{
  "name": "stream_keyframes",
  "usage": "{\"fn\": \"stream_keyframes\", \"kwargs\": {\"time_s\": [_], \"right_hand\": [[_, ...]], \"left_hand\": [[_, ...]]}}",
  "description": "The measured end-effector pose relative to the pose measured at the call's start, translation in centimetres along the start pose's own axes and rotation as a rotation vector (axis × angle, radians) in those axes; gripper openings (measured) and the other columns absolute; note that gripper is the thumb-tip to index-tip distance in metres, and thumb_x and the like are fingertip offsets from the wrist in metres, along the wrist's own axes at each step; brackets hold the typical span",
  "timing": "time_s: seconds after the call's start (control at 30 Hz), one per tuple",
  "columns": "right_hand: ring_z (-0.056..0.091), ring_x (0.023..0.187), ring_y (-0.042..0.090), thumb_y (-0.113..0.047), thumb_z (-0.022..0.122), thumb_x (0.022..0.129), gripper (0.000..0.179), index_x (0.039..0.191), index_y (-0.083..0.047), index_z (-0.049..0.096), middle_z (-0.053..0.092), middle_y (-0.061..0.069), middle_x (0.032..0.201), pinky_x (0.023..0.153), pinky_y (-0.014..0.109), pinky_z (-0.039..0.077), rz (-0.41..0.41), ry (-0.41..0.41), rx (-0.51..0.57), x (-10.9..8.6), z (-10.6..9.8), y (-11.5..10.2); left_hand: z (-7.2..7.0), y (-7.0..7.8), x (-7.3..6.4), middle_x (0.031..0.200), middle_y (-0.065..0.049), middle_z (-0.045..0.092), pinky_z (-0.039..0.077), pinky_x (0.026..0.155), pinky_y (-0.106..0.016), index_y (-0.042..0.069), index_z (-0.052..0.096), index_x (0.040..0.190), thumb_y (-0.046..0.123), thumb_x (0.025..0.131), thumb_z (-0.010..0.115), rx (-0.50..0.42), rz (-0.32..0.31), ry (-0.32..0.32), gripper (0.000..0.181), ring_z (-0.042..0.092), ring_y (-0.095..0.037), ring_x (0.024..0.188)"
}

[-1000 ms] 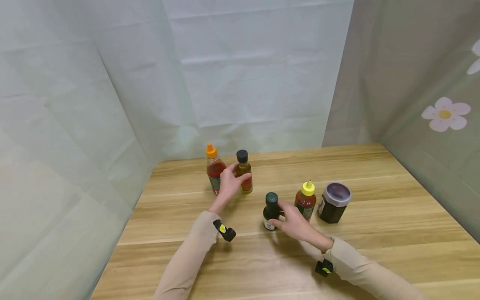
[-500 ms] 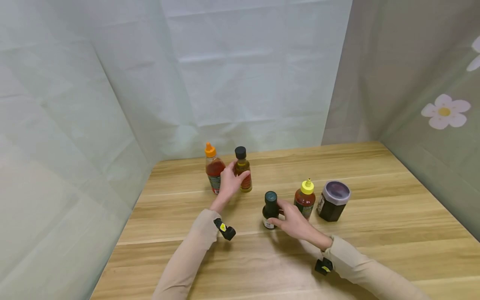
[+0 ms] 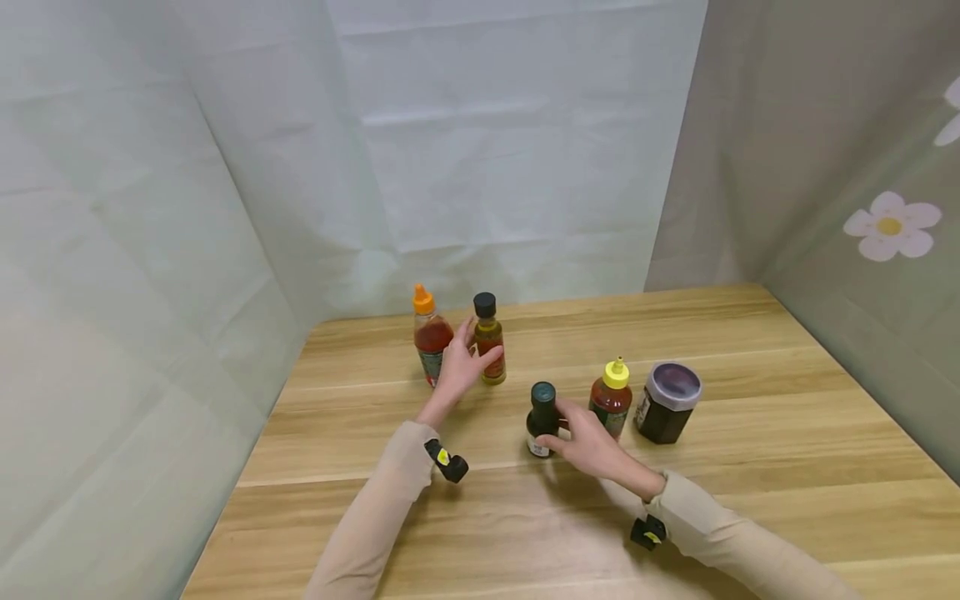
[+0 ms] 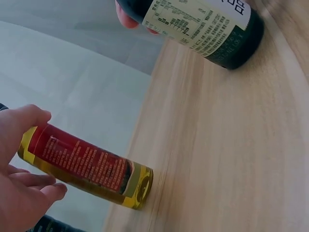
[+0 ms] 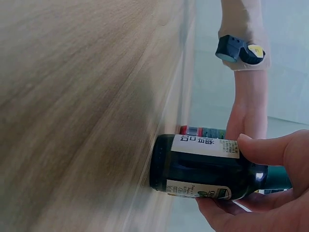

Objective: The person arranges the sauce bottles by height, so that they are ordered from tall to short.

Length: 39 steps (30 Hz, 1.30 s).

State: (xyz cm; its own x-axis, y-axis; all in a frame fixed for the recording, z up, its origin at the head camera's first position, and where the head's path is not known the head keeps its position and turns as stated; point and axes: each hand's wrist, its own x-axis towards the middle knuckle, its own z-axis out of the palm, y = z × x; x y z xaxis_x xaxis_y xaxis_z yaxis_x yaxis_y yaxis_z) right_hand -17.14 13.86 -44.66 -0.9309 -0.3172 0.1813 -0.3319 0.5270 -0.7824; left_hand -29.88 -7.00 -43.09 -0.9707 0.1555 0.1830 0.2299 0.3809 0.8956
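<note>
In the head view my left hand (image 3: pixel 461 367) holds a slim oil bottle (image 3: pixel 492 354) with a black cap, which stands upright toward the back of the table. The left wrist view shows its red label and yellow oil (image 4: pixel 87 162), with the thumb on one side and curled fingers on the other. My right hand (image 3: pixel 588 442) grips a dark bottle (image 3: pixel 542 421) with a green-black cap, nearer the front. In the right wrist view thumb and fingers close round its shoulder, and its base meets the wood. White labels (image 5: pixel 205 146) show on it.
Just left of the oil bottle stands a red sauce bottle (image 3: pixel 432 337) with an orange nozzle cap. Right of the dark bottle are a sauce bottle (image 3: pixel 611 400) with a yellow nozzle cap and a dark jar (image 3: pixel 667 404). Pale cloth (image 3: pixel 517 167) hangs behind the wooden table (image 3: pixel 487 533).
The oil bottle's cap has shifted slightly up and back in the head view, and more of its red label shows. The right hand and the dark bottle have hardly moved.
</note>
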Motion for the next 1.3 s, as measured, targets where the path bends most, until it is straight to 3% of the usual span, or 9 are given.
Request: {"fn": "stream_keyframes", "kwargs": {"time_s": [0.27, 0.47, 0.73, 0.93, 1.3], "right_hand": [[0.062, 0.112, 0.037, -0.011, 0.072, 0.086, 0.042, 0.123, 0.002, 0.057, 0.063, 0.023, 0.12, 0.095, 0.046, 0.053, -0.005, 0.004, 0.005, 0.0, 0.0, 0.2], [0.062, 0.112, 0.037, -0.011, 0.072, 0.086, 0.042, 0.123, 0.002, 0.057, 0.063, 0.022, 0.121, 0.095, 0.047, 0.054, -0.011, 0.0, 0.006, 0.1, 0.0, 0.3], [0.062, 0.112, 0.037, -0.011, 0.072, 0.086, 0.043, 0.123, 0.003, 0.057, 0.063, 0.022, 0.12, 0.095, 0.047, 0.053, -0.008, -0.004, 0.008, 0.0, 0.1, 0.5], [0.062, 0.113, 0.037, -0.012, 0.073, 0.085, 0.044, 0.124, 0.003, 0.057, 0.064, 0.022, 0.121, 0.095, 0.047, 0.053, 0.025, -0.007, 0.002, 0.1, 0.0, 0.4], [0.062, 0.113, 0.038, -0.01, 0.073, 0.085, 0.044, 0.123, 0.004, 0.057, 0.064, 0.023, 0.12, 0.096, 0.05, 0.052, 0.002, -0.041, 0.024, 0.3, -0.5, 0.2]], "left_hand": [[-0.6, -0.6, -1.4, 0.151, -0.019, 0.04, 0.037, 0.113, -0.05, 0.007, 0.014, 0.155, 0.022, 0.089, 0.071, -0.027, -0.009, -0.06, 0.088, 0.036, -0.032, 0.141], [-0.9, -0.9, -2.8, 0.153, -0.023, 0.035, 0.037, 0.113, -0.051, 0.007, 0.017, 0.154, 0.022, 0.088, 0.071, -0.02, -0.041, -0.093, 0.086, 0.035, -0.034, 0.141], [-0.9, -1.6, -5.6, 0.146, -0.032, 0.038, 0.038, 0.11, -0.056, -0.005, 0.024, 0.149, 0.01, 0.089, 0.068, -0.044, -0.028, -0.153, 0.075, 0.038, -0.044, 0.136], [-0.5, -1.7, -7.4, 0.142, -0.036, 0.04, 0.038, 0.109, -0.056, -0.012, 0.031, 0.144, 0.001, 0.089, 0.064, -0.118, -0.018, -0.269, 0.066, 0.039, -0.048, 0.133], [0.5, -0.8, -9.4, 0.145, -0.032, 0.04, 0.038, 0.111, -0.052, -0.007, 0.026, 0.148, 0.004, 0.089, 0.067, -0.205, -0.025, -0.462, 0.073, 0.04, -0.045, 0.134]]}}
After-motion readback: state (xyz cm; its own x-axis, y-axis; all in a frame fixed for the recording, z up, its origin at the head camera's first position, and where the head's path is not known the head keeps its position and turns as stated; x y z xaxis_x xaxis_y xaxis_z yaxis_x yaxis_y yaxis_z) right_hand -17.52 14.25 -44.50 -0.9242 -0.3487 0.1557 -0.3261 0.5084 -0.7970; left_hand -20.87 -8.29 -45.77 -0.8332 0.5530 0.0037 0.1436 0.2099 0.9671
